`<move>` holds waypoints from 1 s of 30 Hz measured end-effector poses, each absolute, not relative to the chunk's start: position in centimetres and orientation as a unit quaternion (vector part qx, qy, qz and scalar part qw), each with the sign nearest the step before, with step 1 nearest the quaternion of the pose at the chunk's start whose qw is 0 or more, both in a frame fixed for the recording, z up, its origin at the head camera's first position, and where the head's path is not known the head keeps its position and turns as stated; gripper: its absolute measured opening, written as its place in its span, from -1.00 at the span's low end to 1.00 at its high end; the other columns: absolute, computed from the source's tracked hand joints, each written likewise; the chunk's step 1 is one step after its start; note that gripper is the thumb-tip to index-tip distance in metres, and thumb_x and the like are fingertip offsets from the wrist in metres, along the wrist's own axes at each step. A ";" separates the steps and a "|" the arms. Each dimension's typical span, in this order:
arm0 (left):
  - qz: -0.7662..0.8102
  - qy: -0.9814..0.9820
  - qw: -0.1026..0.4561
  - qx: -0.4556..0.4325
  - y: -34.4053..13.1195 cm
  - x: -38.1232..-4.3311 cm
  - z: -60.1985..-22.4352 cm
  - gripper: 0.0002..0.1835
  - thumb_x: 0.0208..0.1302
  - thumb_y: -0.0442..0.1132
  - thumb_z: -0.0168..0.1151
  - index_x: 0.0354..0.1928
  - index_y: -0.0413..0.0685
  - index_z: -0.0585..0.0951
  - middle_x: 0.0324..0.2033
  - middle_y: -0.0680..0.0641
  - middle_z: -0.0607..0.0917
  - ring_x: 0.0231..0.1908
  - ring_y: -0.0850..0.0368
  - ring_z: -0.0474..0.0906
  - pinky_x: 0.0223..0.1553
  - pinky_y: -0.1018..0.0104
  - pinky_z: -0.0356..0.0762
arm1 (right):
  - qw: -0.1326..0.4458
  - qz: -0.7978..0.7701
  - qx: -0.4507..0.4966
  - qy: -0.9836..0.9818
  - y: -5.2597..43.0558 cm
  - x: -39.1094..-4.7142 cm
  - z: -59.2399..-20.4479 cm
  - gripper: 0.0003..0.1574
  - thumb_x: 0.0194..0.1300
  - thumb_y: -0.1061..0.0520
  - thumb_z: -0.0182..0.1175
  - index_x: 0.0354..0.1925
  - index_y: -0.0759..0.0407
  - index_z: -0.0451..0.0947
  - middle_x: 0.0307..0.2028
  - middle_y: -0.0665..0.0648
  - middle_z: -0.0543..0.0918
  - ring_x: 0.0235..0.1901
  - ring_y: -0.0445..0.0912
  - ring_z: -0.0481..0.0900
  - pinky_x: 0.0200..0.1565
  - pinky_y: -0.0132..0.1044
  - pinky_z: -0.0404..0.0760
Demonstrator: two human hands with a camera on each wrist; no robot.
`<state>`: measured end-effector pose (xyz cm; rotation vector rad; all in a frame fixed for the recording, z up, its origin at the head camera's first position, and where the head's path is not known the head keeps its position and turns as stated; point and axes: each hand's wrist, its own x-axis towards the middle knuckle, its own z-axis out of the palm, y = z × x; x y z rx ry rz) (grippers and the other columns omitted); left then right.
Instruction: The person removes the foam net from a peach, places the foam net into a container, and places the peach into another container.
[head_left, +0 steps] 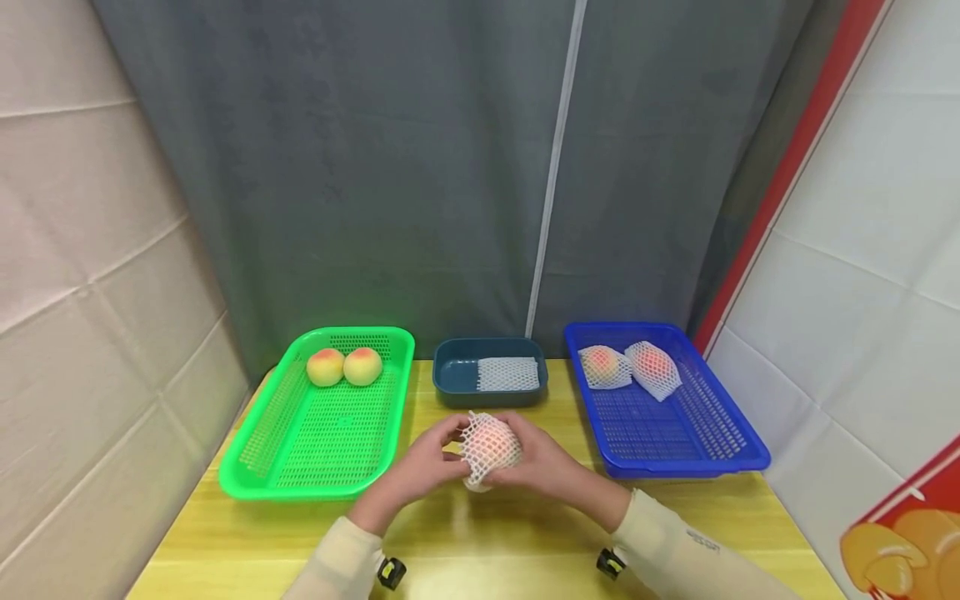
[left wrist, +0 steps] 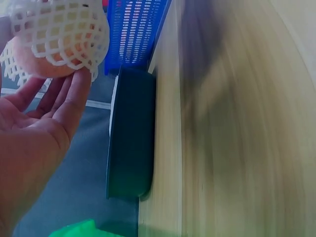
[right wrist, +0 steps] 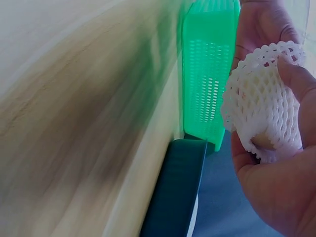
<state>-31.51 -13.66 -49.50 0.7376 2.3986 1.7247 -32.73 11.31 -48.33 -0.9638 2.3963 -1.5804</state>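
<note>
A peach in a white foam net sleeve (head_left: 491, 446) is held up between both hands above the table. My left hand (head_left: 429, 461) holds its left side, fingertips at the net's edge. In the left wrist view, the fingers (left wrist: 74, 96) of that hand touch the netted peach (left wrist: 61, 39) from below. My right hand (head_left: 542, 461) grips the right side. The right wrist view shows the right thumb (right wrist: 296, 79) lying on the net (right wrist: 264, 98), with part of the peach bare at the net's opening.
On the left, a green basket (head_left: 337, 467) contains two bare peaches (head_left: 326, 367). A dark teal tray (head_left: 453, 375) at the back centre has flat white foam nets (head_left: 508, 374) in it. The blue basket (head_left: 675, 458) on the right holds two netted peaches (head_left: 652, 371).
</note>
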 end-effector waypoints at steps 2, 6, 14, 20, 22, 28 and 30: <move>0.564 0.789 0.047 0.238 -13.4 -31.6 -49.5 -0.33 0.21 -0.49 0.40 0.39 -0.21 0.48 0.30 -0.26 0.57 0.22 -0.21 0.61 0.09 0.18 0.77 | 0.051 -0.519 -0.321 0.790 11.1 -32.8 -48.2 0.01 0.11 0.16 0.71 0.45 0.21 0.47 0.30 0.19 0.65 0.17 0.02 0.66 0.21 -0.21 0.66; 0.566 0.790 0.042 0.233 -13.0 -31.8 -49.4 -0.36 0.15 -0.49 0.40 0.30 -0.15 0.45 0.23 -0.22 0.59 0.15 -0.08 0.61 0.05 0.22 0.76 | 0.042 -0.510 -0.326 0.795 10.7 -32.8 -48.0 0.01 0.10 0.23 0.71 0.44 0.20 0.47 0.29 0.17 0.65 0.17 0.00 0.65 0.24 -0.22 0.64; 0.572 0.784 0.022 0.240 -12.9 -31.8 -49.2 -0.35 0.07 -0.49 0.38 0.26 -0.13 0.44 0.16 -0.19 0.58 0.05 -0.03 0.58 -0.05 0.25 0.73 | 0.033 -0.496 -0.329 0.803 10.4 -32.6 -47.6 -0.03 0.13 0.21 0.70 0.41 0.18 0.46 0.25 0.13 0.66 0.13 -0.03 0.65 0.19 -0.23 0.67; 0.570 0.787 -0.006 0.237 -13.3 -31.7 -48.8 -0.34 0.09 -0.45 0.33 0.32 -0.16 0.54 0.16 -0.15 0.58 0.08 -0.03 0.53 -0.02 0.27 0.71 | -0.006 -0.463 -0.324 0.825 10.6 -32.8 -46.8 -0.12 0.17 0.06 0.73 0.36 0.16 0.54 0.20 0.07 0.69 0.08 -0.06 0.66 0.15 -0.18 0.68; 0.571 0.785 -0.011 0.240 -13.6 -31.8 -48.8 -0.35 0.11 -0.43 0.34 0.34 -0.19 0.56 0.18 -0.16 0.56 0.08 -0.03 0.53 0.02 0.29 0.71 | -0.015 -0.459 -0.324 0.827 10.8 -32.8 -46.6 -0.18 0.19 0.04 0.73 0.32 0.13 0.59 0.16 0.03 0.72 0.05 -0.08 0.67 0.12 -0.19 0.68; 0.577 0.779 -0.012 0.246 -14.4 -32.1 -49.2 -0.36 0.20 -0.39 0.40 0.38 -0.20 0.56 0.23 -0.22 0.54 0.08 -0.05 0.58 0.03 0.28 0.72 | -0.021 -0.438 -0.324 0.838 11.7 -33.2 -46.1 -0.63 0.35 0.00 0.62 0.03 0.05 0.75 -0.19 -0.11 0.73 -0.27 -0.20 0.61 -0.23 -0.30 0.64; 0.581 0.775 -0.011 0.247 -14.7 -32.1 -49.1 -0.37 0.25 -0.39 0.42 0.39 -0.20 0.57 0.26 -0.24 0.54 0.09 -0.04 0.59 0.03 0.27 0.73 | -0.027 -0.422 -0.329 0.844 12.0 -33.4 -45.9 -0.79 0.38 0.04 0.59 -0.15 0.04 0.74 -0.32 -0.14 0.66 -0.37 -0.23 0.53 -0.32 -0.32 0.57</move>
